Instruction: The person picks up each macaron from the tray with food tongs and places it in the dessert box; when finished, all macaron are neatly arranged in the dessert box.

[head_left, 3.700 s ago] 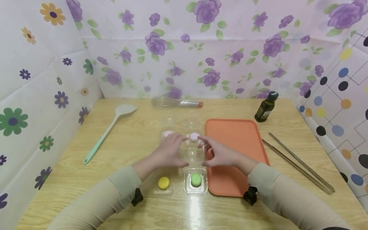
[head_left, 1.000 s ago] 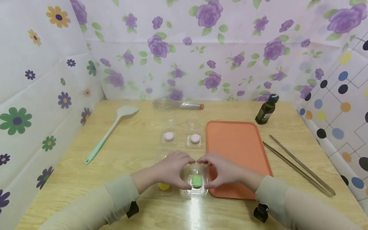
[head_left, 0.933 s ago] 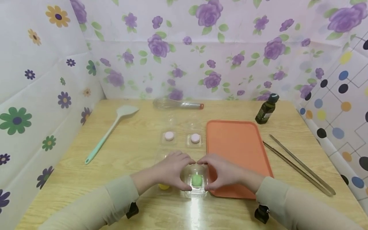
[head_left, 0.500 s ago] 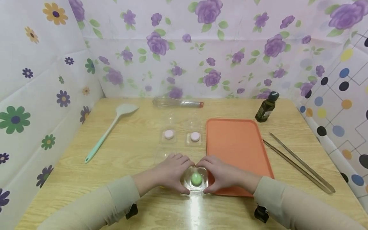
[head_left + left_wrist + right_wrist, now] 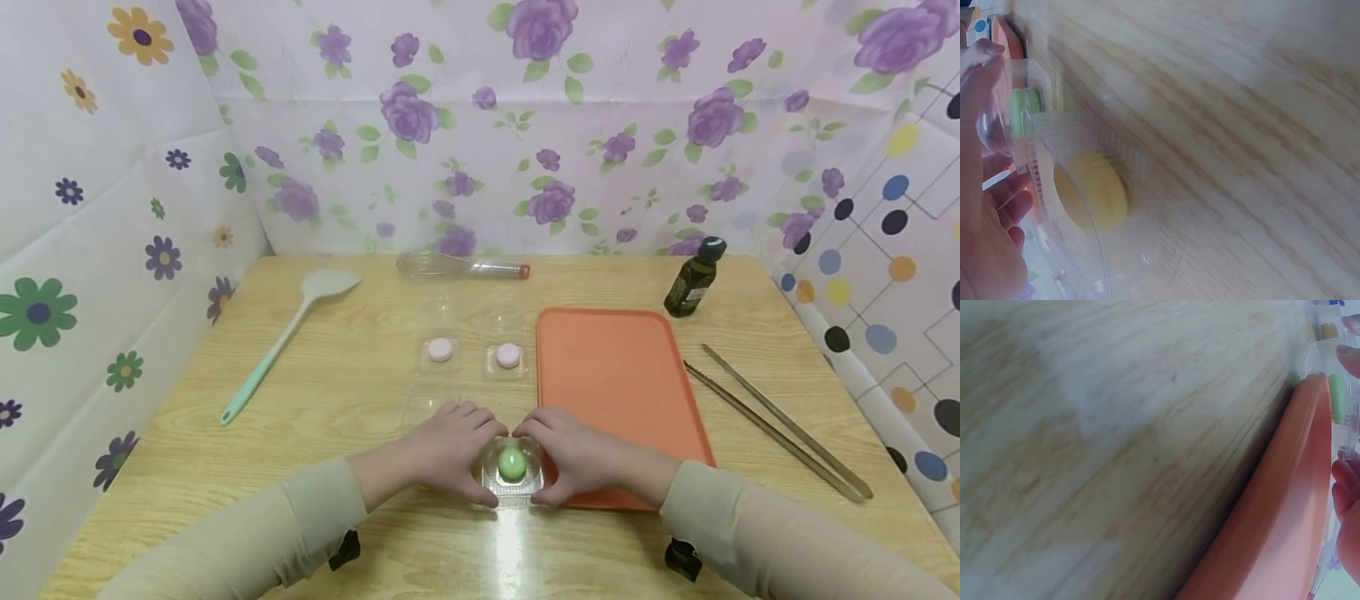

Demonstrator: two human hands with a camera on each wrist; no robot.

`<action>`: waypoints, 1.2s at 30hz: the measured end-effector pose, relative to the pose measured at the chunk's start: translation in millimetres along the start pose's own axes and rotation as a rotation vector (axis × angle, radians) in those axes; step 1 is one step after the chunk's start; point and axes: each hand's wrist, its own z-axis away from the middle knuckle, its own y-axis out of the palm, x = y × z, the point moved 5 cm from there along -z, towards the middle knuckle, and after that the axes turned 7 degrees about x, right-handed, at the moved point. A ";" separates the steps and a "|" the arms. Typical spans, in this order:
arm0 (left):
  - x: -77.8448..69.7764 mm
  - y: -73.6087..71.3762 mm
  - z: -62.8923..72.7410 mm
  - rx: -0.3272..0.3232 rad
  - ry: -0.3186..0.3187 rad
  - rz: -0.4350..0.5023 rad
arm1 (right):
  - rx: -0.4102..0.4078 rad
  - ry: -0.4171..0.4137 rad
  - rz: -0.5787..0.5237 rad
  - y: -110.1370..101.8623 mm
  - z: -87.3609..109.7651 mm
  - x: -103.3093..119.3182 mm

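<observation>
A green macaron (image 5: 512,463) lies in a small clear plastic box (image 5: 512,490) near the table's front, its hinged lid folded over it. My left hand (image 5: 456,452) holds the lid's left side and my right hand (image 5: 572,454) its right side, thumbs at the front and fingers at the back. Whether the lid has snapped in is too small to tell. In the left wrist view a yellow macaron (image 5: 1094,190) sits in another clear box beside my left hand, which hides it from the head view. Two pink macarons, a left one (image 5: 439,350) and a right one (image 5: 508,356), sit in boxes farther back.
An orange tray (image 5: 607,358) lies close on the right, partly under my right hand. Metal tongs (image 5: 787,425) and a dark bottle (image 5: 696,279) stand beyond it. A whisk (image 5: 461,267) lies at the back, a pale green spatula (image 5: 288,342) on the left.
Both hands have come toward me from the box's raised lid, folding it forward and down over the green macaron. In the last half second they have barely moved.
</observation>
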 end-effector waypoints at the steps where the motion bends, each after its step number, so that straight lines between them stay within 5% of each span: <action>1: 0.4 -0.6 0.4 0.001 -0.003 0.010 | 0.001 -0.002 0.002 -0.4 -0.1 0.5; 8: -0.6 -0.4 0.5 0.012 0.002 -0.003 | 0.057 0.056 -0.102 -0.6 0.3 -0.3; 16: -2.1 1.6 1.2 -0.024 0.013 -0.029 | 0.042 0.047 -0.041 1.0 -2.8 -0.6; 29: 1.0 -2.3 1.9 -0.039 0.003 0.007 | 0.076 0.123 -0.101 -2.7 -1.1 -4.2; 36: 31.6 -16.8 21.3 -0.071 -0.074 0.157 | 0.019 0.160 -0.283 -17.3 -9.4 -6.1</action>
